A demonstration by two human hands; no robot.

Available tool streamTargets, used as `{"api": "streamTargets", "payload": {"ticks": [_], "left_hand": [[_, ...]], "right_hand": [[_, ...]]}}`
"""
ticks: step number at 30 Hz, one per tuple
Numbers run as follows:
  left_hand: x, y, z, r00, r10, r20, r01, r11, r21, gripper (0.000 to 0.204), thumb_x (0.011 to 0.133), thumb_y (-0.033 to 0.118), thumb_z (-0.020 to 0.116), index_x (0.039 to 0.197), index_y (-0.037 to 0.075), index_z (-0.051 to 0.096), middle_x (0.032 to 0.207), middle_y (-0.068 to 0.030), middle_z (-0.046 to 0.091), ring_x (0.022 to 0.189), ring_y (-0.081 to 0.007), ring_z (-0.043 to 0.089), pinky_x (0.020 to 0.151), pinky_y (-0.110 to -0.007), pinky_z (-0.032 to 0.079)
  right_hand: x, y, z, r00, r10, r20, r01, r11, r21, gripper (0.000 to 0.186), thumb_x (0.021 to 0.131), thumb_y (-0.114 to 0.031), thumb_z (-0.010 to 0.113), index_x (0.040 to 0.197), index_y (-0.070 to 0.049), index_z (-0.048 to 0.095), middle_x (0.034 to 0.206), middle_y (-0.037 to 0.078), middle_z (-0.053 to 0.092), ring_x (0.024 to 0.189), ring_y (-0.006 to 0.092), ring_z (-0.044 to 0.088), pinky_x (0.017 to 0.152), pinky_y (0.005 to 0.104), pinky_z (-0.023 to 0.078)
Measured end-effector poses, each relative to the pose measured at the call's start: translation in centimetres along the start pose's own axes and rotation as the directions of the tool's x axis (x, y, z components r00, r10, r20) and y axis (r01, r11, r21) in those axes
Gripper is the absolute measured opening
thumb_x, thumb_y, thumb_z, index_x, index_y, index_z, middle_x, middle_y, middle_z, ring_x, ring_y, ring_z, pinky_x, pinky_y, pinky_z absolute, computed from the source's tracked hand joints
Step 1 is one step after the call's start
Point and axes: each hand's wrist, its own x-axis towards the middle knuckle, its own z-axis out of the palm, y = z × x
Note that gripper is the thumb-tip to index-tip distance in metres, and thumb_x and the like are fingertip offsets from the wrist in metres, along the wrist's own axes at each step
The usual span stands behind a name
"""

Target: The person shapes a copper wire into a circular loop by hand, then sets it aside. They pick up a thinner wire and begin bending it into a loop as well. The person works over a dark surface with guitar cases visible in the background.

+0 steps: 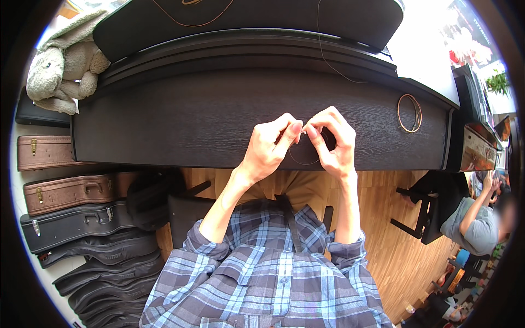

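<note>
My left hand (268, 146) and my right hand (336, 143) meet over the front of a black piano's closed lid (191, 120). Thumb and fingers of both are pinched around a thin metal guitar string (302, 163), which hangs in a small loop below them. A tiny pale bit shows between the fingertips; its shape is too small to tell. To the right on the lid lies a coiled copper-coloured string (399, 112). Another fine string (324, 53) trails from the music rest onto the lid, and a copper-coloured one (191, 25) curves across the rest.
A plush rabbit (46, 71) sits at the piano's far left. Brown and black instrument cases (71, 191) and soft bags (104, 273) line the left floor. At right stand a black bench (421, 208) and a seated person in a grey shirt (473, 227).
</note>
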Motion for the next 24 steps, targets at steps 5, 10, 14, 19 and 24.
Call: {"api": "streamTargets", "payload": {"ticks": [5, 10, 14, 19, 24], "left_hand": [[0.15, 0.31, 0.13, 0.999, -0.025, -0.040, 0.024, 0.999, -0.042, 0.029, 0.104, 0.022, 0.058, 0.084, 0.002, 0.062, 0.062, -0.0022, 0.055, 0.055, -0.0075, 0.047, 0.052, -0.027, 0.038], [0.27, 0.39, 0.03, 0.994, -0.109, -0.025, 0.105, 0.987, -0.119, 0.027, 0.104, 0.020, 0.058, 0.084, 0.002, 0.062, 0.059, -0.0001, 0.052, 0.054, -0.0046, 0.045, 0.051, -0.026, 0.037], [0.25, 0.46, 0.06, 0.988, -0.150, -0.046, 0.140, 0.976, -0.167, 0.028, 0.104, 0.020, 0.058, 0.083, 0.002, 0.063, 0.057, 0.0004, 0.050, 0.053, -0.0041, 0.045, 0.050, -0.026, 0.036], [0.32, 0.45, 0.00, 0.992, -0.123, -0.024, 0.120, 0.986, -0.116, 0.032, 0.105, 0.022, 0.058, 0.078, 0.004, 0.059, 0.058, 0.0046, 0.048, 0.051, -0.0014, 0.040, 0.047, -0.023, 0.030], [0.39, 0.38, 0.09, 0.996, -0.088, -0.006, 0.088, 0.992, -0.092, 0.035, 0.106, 0.025, 0.057, 0.076, 0.006, 0.057, 0.058, 0.0070, 0.045, 0.051, 0.0000, 0.037, 0.047, -0.021, 0.028]], "right_hand": [[-0.30, 0.11, 0.62, 0.971, -0.063, -0.231, 0.064, 0.998, -0.002, 0.020, 0.078, 0.002, 0.082, 0.094, -0.008, 0.074, 0.094, 0.004, 0.066, 0.077, 0.0152, 0.065, 0.069, 0.0287, 0.054], [-0.50, 0.14, 0.38, 0.971, -0.130, -0.198, 0.093, 0.978, -0.188, 0.026, 0.070, 0.001, 0.085, 0.089, -0.015, 0.079, 0.096, 0.002, 0.066, 0.084, 0.0161, 0.065, 0.071, 0.0299, 0.055], [-0.52, 0.06, 0.42, 0.977, -0.146, -0.154, 0.105, 0.963, -0.247, 0.028, 0.067, 0.002, 0.087, 0.090, -0.012, 0.079, 0.096, 0.003, 0.064, 0.086, 0.0168, 0.063, 0.075, 0.0311, 0.053], [-0.46, 0.38, 0.58, 0.976, -0.142, -0.164, 0.095, 0.960, -0.265, 0.028, 0.064, -0.009, 0.089, 0.089, -0.020, 0.080, 0.093, -0.004, 0.065, 0.087, 0.0158, 0.061, 0.077, 0.0331, 0.050], [-0.47, 0.68, 0.68, 0.965, -0.219, -0.142, 0.162, 0.929, -0.333, 0.025, 0.066, -0.009, 0.087, 0.087, -0.017, 0.076, 0.089, -0.005, 0.065, 0.087, 0.0169, 0.061, 0.079, 0.0348, 0.047]]}}
